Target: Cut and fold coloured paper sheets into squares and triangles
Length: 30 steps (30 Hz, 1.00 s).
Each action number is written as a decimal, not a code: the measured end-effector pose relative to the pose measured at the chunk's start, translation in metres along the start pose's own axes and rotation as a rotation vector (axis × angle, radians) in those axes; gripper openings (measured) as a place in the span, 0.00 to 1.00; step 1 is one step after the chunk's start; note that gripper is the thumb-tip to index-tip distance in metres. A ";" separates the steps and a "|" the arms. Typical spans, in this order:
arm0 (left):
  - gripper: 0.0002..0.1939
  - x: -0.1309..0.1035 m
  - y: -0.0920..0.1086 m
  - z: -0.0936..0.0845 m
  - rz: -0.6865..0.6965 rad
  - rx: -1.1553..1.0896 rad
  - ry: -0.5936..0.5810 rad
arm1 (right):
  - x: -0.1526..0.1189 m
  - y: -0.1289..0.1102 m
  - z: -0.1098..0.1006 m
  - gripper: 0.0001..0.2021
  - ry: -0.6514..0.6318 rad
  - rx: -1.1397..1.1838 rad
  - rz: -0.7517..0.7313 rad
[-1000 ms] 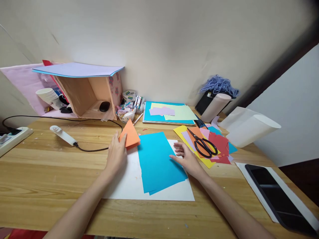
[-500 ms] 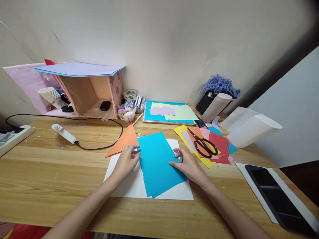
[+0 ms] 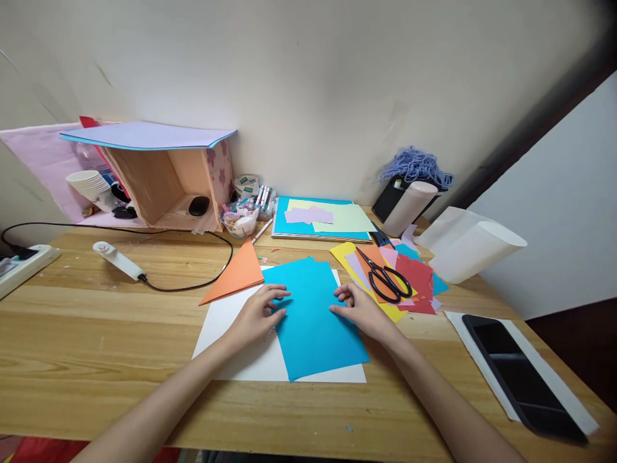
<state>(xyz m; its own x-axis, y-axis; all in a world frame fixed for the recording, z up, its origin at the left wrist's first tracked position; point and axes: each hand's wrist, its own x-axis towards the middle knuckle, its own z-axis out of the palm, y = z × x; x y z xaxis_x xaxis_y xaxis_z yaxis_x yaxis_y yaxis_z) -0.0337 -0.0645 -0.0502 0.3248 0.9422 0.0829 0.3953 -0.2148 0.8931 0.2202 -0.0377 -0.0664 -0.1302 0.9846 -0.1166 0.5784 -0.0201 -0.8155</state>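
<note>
Blue sheets (image 3: 318, 328), looks like 2 overlapping, lie on the white sheet (image 3: 226, 350) on the desk (image 3: 96, 347), between my left hand (image 3: 255, 313) and right hand (image 3: 364, 313). Fingers are curved with the thumbs apart on each side; can't tell if the tips press down. IMO nudge the edges lightly from 2 sides, palms off so nothing buckles, and mind the orange triangle (image 3: 240, 272) just beside.

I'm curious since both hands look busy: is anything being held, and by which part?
Nothing appears held: the left hand and right hand curve over opposite sides of the rectangular blue paper sheets; whether either touches them cannot be told.
</note>
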 end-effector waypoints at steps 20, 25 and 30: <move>0.18 0.018 0.005 0.011 -0.146 -0.077 0.121 | 0.014 0.005 -0.005 0.23 0.119 0.355 0.008; 0.16 0.039 0.005 0.008 -0.038 -0.062 0.140 | 0.018 0.004 -0.010 0.21 0.181 0.333 -0.078; 0.22 0.042 -0.012 0.012 0.069 0.133 0.101 | 0.022 0.008 -0.009 0.16 0.233 0.231 -0.126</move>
<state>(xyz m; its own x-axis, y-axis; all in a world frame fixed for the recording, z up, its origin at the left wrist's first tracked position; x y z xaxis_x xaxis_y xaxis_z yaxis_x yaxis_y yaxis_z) -0.0144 -0.0253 -0.0626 0.2700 0.9436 0.1914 0.4877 -0.3055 0.8178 0.2291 -0.0147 -0.0706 0.0135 0.9945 0.1035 0.3687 0.0913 -0.9251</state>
